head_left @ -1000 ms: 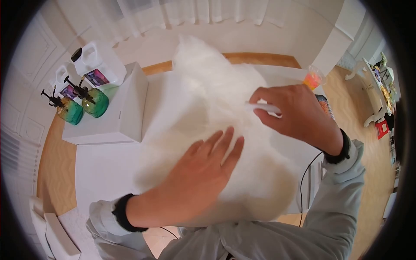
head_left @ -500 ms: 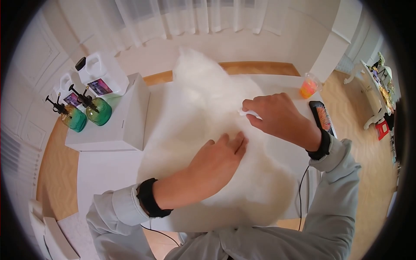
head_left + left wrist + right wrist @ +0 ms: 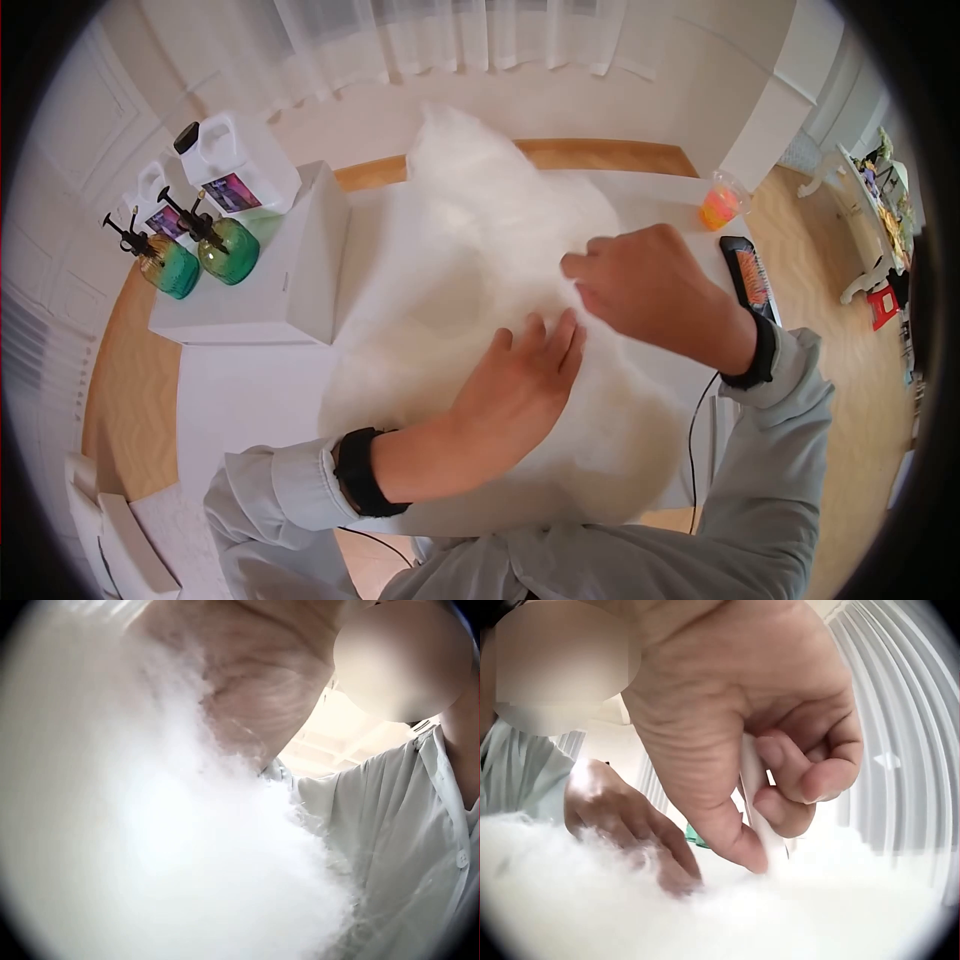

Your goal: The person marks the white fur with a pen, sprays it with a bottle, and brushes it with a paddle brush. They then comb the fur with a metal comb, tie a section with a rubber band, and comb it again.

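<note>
A white, long-haired fur piece (image 3: 600, 440) is spread over the white table, its narrow end reaching toward the back. My left hand (image 3: 515, 390) rests on it palm down, with lightly bent fingers; in the left wrist view the fur covers much of that hand. Just to the right and farther back, my right hand (image 3: 660, 300) pinches a slim white tool (image 3: 757, 780) between thumb and curled fingers. The tool's lower end goes down to the fur, where its tip is hidden, and the head view does not show it.
On a white box (image 3: 310, 260) at the left stand two green glass spray bottles (image 3: 230, 252) and two white jugs (image 3: 240, 165). Toward the right edge lie a black brush (image 3: 740, 262) with orange bristles and a clear cup (image 3: 718, 208) with orange and pink contents.
My left hand has moved right, near the right hand, and its spread fingers have drawn together. The right hand has shifted a little left and down, and the white tool has dropped from head view.
</note>
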`<state>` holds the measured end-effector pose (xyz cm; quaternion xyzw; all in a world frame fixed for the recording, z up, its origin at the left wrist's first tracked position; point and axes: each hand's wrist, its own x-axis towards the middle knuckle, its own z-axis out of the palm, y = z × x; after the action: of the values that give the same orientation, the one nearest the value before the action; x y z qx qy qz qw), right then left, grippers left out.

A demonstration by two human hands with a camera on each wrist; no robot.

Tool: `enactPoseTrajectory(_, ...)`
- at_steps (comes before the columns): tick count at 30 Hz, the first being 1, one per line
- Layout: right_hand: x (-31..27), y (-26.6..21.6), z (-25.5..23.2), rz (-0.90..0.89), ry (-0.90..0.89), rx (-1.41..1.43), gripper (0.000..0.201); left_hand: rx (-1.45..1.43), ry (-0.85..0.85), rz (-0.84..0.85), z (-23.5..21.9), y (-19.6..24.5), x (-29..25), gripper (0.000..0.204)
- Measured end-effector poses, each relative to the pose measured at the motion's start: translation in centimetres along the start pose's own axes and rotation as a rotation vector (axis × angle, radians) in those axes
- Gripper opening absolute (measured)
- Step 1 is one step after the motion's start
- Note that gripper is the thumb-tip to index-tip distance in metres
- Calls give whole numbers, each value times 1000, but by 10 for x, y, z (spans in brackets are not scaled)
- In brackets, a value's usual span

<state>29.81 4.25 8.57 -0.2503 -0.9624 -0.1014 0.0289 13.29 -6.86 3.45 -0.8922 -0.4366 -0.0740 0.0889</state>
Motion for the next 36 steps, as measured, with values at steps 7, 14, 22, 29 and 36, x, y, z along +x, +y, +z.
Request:
enactPoseTrajectory(7, -7, 12, 13, 30, 5, 5, 7, -8, -23, -7, 0, 2, 1, 51)
enactPoseTrajectory(14, -7, 11, 5, 17, -24, -21, 6, -258, -80, -71, -4, -27, 5, 57)
enactPoseTrajectory(22, 5, -2, -17, -16, 69, 464, 8, -220, 48, 26, -2, -5, -8, 57)
enactPoseTrajectory(29, -4, -1, -15, -24, -111, 146, 4, -40, 42, 20, -7, 14, -13, 61)
enactPoseTrajectory(36, -7, 1, -8, -3, -128, 173, 5, -11, 0, 31, -9, 14, -13, 62)
